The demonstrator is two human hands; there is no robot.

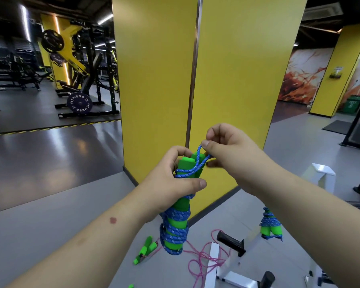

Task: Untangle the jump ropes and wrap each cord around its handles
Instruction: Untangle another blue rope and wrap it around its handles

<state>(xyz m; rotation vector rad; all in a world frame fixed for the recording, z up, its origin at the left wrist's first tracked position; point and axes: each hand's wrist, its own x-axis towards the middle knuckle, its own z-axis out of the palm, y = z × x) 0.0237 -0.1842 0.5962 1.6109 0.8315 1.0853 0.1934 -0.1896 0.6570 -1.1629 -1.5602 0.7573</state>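
Note:
My left hand (170, 179) grips a pair of green jump-rope handles (180, 206) held upright, with blue cord (176, 231) wound many times around them. My right hand (227, 150) pinches the last loop of that blue cord above the handle tops. A second green-handled rope bundle wrapped in blue cord (270, 224) rests on a white frame at the lower right. On the floor lies a loose pink cord (202, 256) with its green handles (146, 249) apart from my hands.
A yellow pillar (195, 69) stands directly ahead. A white metal frame with black grips (231, 242) sits at the lower right. Weight racks and a purple plate (79, 103) stand far left. A green bin (351, 103) is far right. Grey floor surrounds me.

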